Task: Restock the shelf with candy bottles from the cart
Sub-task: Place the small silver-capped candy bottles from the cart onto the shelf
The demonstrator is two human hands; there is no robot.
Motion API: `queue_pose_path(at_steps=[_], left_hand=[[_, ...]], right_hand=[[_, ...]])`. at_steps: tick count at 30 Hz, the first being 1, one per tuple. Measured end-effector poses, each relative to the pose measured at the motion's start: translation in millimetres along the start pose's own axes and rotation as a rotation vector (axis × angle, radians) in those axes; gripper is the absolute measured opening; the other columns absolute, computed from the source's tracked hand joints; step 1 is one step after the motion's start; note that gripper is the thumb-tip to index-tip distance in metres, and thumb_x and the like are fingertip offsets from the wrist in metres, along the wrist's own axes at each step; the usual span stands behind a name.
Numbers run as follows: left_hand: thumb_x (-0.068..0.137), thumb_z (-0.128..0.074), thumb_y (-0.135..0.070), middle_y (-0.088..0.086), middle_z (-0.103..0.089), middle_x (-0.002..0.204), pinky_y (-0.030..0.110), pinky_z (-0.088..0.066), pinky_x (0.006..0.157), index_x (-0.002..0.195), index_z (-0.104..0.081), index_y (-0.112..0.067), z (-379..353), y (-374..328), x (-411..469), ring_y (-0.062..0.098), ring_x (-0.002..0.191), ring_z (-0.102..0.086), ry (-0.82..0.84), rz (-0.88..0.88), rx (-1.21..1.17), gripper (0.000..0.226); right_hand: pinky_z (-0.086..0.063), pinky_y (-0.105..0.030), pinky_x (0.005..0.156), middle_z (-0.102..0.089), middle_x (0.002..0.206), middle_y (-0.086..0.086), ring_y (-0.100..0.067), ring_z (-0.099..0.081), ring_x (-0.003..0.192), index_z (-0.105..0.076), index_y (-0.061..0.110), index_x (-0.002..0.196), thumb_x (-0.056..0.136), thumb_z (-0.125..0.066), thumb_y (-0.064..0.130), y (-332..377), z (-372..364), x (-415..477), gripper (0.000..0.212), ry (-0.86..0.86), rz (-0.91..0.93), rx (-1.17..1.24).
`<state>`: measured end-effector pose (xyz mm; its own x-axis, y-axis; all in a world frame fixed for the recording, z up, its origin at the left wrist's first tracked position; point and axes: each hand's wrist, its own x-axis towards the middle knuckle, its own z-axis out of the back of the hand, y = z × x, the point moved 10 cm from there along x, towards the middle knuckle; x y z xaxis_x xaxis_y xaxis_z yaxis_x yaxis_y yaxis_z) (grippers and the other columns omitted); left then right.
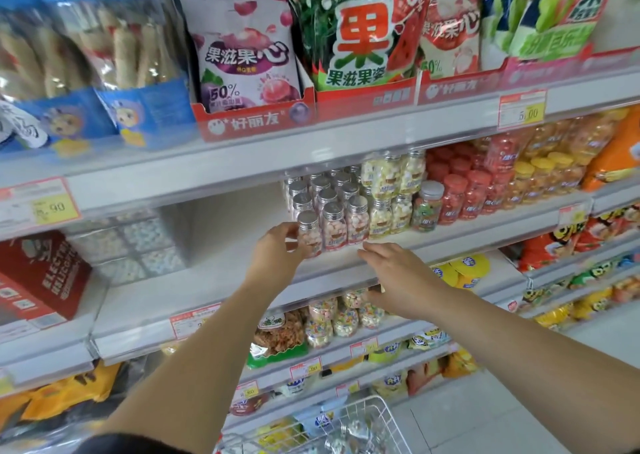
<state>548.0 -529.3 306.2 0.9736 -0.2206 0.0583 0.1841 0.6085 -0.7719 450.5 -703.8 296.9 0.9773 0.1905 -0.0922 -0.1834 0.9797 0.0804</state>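
Bottle [309, 233] at shelf [221, 263] front edge, free room to its L. L hand [277, 247] grips it; R hand [398, 273] flat, fingers straight.

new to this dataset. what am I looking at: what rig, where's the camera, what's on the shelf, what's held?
No robot here: a person works with bare hands. The single picture comes from a wide-angle camera worn on their head, looking forward and down. The left hand grips a silver-capped candy bottle at the front left of a block of similar bottles on the shelf. The right hand hovers open at the shelf edge in front of that row, holding nothing. Further right stand red-capped bottles. The wire cart shows at the bottom edge.
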Motion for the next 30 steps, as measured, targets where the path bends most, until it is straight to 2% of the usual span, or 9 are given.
queue_pose_path(at_steps=[2, 6, 10, 15, 20, 25, 28, 30], left_hand=[[0.089, -0.073, -0.021, -0.013, -0.064, 0.108, 0.023, -0.051, 0.077, 0.128, -0.057, -0.019, -0.2, -0.1, -1.6, 0.004, 0.092, -0.066, -0.007, 0.008, -0.025, 0.043], [0.090, -0.071, -0.022, -0.011, -0.063, 0.109, 0.028, -0.054, 0.072, 0.126, -0.055, -0.020, 2.6, -4.3, -3.3, 0.006, 0.091, -0.067, -0.052, -0.008, -0.001, 0.039], [0.093, -0.067, -0.024, -0.010, -0.064, 0.108, 0.021, -0.047, 0.062, 0.124, -0.055, -0.020, 3.8, -8.3, -3.2, 0.005, 0.085, -0.067, -0.097, -0.012, 0.013, 0.033], [0.094, -0.064, -0.024, -0.010, -0.063, 0.106, 0.019, -0.047, 0.060, 0.121, -0.055, -0.020, 4.7, -12.3, -5.0, 0.003, 0.082, -0.066, -0.122, -0.006, 0.023, 0.028], [0.096, -0.061, -0.027, -0.011, -0.064, 0.106, 0.022, -0.043, 0.050, 0.122, -0.052, -0.021, 3.0, -10.2, -4.8, 0.002, 0.083, -0.066, -0.112, 0.012, 0.021, 0.028], [0.096, -0.060, -0.028, -0.016, -0.062, 0.102, 0.024, -0.045, 0.050, 0.123, -0.051, -0.022, 2.6, -7.8, -5.0, 0.004, 0.085, -0.067, -0.115, 0.027, 0.000, 0.029], [0.097, -0.058, -0.031, -0.011, -0.065, 0.110, 0.026, -0.049, 0.052, 0.126, -0.049, -0.023, 2.7, -6.0, -5.3, 0.007, 0.088, -0.068, -0.120, 0.027, 0.010, 0.032], [0.095, -0.062, -0.029, -0.007, -0.062, 0.120, 0.029, -0.055, 0.064, 0.132, -0.048, -0.023, 4.0, -5.4, -8.2, 0.010, 0.095, -0.066, -0.124, 0.028, 0.010, 0.040]], right_hand=[[-0.022, -0.037, 0.120, -0.013, 0.165, -0.002, -0.022, -0.017, 0.149, -0.016, 0.015, 0.157, 0.096, -0.052, 0.047, 1.3, 0.2, -0.4, 0.078, 0.005, 0.000, -0.011], [-0.023, -0.035, 0.118, -0.011, 0.165, -0.001, -0.022, -0.016, 0.148, -0.015, 0.015, 0.157, 0.096, -0.053, 0.044, 3.7, 1.7, -2.5, 0.077, 0.009, -0.002, -0.014], [-0.025, -0.037, 0.117, -0.010, 0.165, -0.001, -0.021, -0.015, 0.148, -0.015, 0.015, 0.157, 0.095, -0.055, 0.043, 4.4, 1.1, -2.6, 0.078, 0.020, -0.006, -0.019], [-0.029, -0.039, 0.116, -0.008, 0.165, 0.000, -0.021, -0.013, 0.149, -0.014, 0.016, 0.157, 0.095, -0.056, 0.042, 4.0, 0.1, -3.6, 0.079, 0.026, -0.010, -0.005], [-0.028, -0.038, 0.116, -0.008, 0.165, -0.001, -0.020, -0.012, 0.149, -0.013, 0.015, 0.157, 0.095, -0.055, 0.040, 5.3, 0.8, -4.4, 0.078, 0.024, -0.004, 0.000], [-0.027, -0.037, 0.116, -0.006, 0.165, 0.000, -0.020, -0.011, 0.149, -0.012, 0.016, 0.157, 0.095, -0.056, 0.040, 5.9, 0.1, -5.0, 0.080, 0.020, 0.003, -0.003], [-0.026, -0.037, 0.117, -0.005, 0.165, 0.000, -0.020, -0.010, 0.150, -0.011, 0.016, 0.157, 0.095, -0.056, 0.040, 5.4, -0.5, -4.5, 0.080, 0.011, -0.001, 0.005], [-0.025, -0.037, 0.119, -0.001, 0.166, 0.000, -0.019, -0.007, 0.151, -0.010, 0.016, 0.158, 0.096, -0.056, 0.041, 4.8, -2.3, -5.4, 0.081, 0.018, -0.004, 0.022]])
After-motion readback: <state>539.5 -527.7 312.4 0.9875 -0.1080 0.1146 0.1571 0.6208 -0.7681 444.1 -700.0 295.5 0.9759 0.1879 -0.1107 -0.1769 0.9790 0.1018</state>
